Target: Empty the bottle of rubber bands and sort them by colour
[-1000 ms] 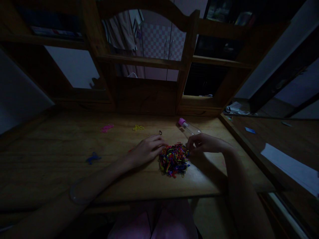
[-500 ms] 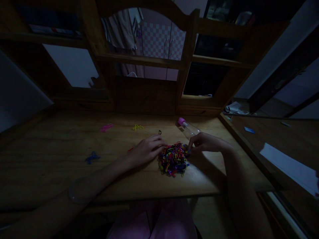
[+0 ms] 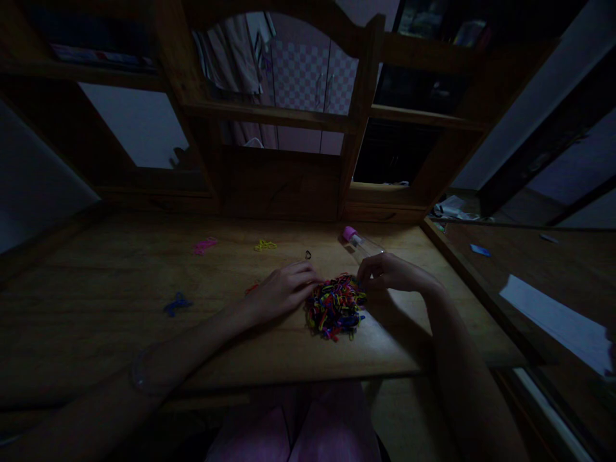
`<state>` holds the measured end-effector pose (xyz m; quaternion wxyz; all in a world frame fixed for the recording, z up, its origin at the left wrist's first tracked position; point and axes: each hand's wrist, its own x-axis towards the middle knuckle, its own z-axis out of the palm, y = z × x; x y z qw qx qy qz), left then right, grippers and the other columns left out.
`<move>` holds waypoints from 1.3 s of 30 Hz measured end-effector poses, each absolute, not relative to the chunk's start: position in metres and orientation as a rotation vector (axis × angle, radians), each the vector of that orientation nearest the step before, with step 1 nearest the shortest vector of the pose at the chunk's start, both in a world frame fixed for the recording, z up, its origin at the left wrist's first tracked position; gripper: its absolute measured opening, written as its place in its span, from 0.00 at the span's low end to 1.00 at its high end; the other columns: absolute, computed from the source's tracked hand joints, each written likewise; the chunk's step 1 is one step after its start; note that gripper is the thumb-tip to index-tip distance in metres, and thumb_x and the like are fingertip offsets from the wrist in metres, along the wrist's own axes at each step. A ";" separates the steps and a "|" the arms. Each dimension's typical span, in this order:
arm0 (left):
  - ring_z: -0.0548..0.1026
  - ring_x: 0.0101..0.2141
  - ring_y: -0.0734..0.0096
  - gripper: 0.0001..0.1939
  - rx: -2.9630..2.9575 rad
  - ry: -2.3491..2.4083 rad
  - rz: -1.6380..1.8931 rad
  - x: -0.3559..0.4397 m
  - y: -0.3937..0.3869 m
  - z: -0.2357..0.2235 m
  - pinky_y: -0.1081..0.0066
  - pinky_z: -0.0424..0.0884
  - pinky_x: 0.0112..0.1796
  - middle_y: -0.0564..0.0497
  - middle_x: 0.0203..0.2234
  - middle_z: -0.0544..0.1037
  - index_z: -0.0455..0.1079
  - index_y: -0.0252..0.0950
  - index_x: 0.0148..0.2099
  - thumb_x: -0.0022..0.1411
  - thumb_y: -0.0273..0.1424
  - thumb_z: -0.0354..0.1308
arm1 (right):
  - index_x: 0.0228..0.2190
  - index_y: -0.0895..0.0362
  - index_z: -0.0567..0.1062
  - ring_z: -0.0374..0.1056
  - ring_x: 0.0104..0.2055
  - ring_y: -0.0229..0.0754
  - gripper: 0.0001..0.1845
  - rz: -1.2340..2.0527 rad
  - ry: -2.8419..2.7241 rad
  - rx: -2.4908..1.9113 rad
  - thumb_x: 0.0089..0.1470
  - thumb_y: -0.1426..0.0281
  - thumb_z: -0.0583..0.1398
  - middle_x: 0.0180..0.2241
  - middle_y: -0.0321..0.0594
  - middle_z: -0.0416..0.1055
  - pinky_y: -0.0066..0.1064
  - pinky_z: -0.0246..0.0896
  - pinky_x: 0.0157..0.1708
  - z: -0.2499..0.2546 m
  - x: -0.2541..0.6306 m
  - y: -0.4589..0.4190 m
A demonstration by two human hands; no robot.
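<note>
A heap of small rubber bands (image 3: 335, 308) in many colours lies on the wooden desk between my hands. My left hand (image 3: 291, 289) rests palm down, fingers stretched out, with its fingertips touching the heap's left edge. At the upper right edge of the heap, my right hand (image 3: 385, 273) has its fingers curled together in a pinch; what is between the fingertips is hidden. Small groups of bands lie apart by colour: pink (image 3: 205, 245), yellow (image 3: 265, 245), blue (image 3: 177, 304) and red (image 3: 251, 288), the last partly behind my left hand. A black band (image 3: 308, 255) lies beyond my left fingers.
A clear bottle with a pink cap (image 3: 350, 233) lies on its side behind my right hand, which partly covers it. Wooden shelves (image 3: 282, 183) rise at the desk's back. On the lower surface to the right are a white sheet (image 3: 553, 321) and a blue card (image 3: 480, 250).
My right hand has shifted slightly left and up along the heap's edge. My left hand stays in place beside the heap.
</note>
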<state>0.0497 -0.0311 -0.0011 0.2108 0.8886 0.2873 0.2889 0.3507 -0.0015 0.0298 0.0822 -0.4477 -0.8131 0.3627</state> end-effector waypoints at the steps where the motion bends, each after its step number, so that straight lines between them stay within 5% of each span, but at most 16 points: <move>1: 0.72 0.43 0.67 0.13 2.472 0.797 0.798 0.050 -0.031 -0.001 0.66 0.69 0.44 0.47 0.41 0.74 0.73 0.39 0.49 0.69 0.31 0.48 | 0.35 0.58 0.79 0.67 0.30 0.37 0.11 1.051 -2.436 -1.354 0.47 0.70 0.63 0.31 0.39 0.76 0.27 0.59 0.29 0.028 0.350 -0.001; 16: 0.72 0.42 0.68 0.13 2.470 0.804 0.777 0.050 -0.031 -0.002 0.66 0.69 0.44 0.48 0.41 0.74 0.72 0.39 0.49 0.69 0.30 0.49 | 0.33 0.59 0.78 0.68 0.31 0.39 0.08 0.966 -2.465 -1.418 0.49 0.70 0.62 0.31 0.40 0.76 0.29 0.60 0.30 0.029 0.358 -0.001; 22: 0.72 0.44 0.67 0.13 2.442 0.846 0.828 0.050 -0.033 0.000 0.65 0.69 0.45 0.48 0.42 0.74 0.72 0.39 0.49 0.69 0.30 0.49 | 0.33 0.59 0.74 0.61 0.25 0.33 0.07 0.973 -2.224 -1.287 0.52 0.68 0.62 0.26 0.36 0.69 0.26 0.54 0.24 0.034 0.343 -0.007; 29: 0.72 0.47 0.70 0.25 2.420 0.748 1.016 0.054 -0.038 0.008 0.66 0.70 0.49 0.47 0.50 0.71 0.58 0.44 0.64 0.66 0.31 0.55 | 0.33 0.59 0.72 0.61 0.26 0.33 0.10 1.255 -1.976 -0.997 0.52 0.65 0.64 0.26 0.34 0.67 0.25 0.54 0.25 0.023 0.300 -0.014; 39: 0.73 0.44 0.71 0.18 2.536 0.548 1.179 0.051 -0.047 0.006 0.70 0.74 0.43 0.46 0.44 0.74 0.69 0.40 0.56 0.65 0.23 0.54 | 0.31 0.59 0.71 0.64 0.27 0.32 0.11 1.553 -1.796 -0.827 0.48 0.67 0.66 0.28 0.35 0.69 0.25 0.58 0.28 0.023 0.273 -0.024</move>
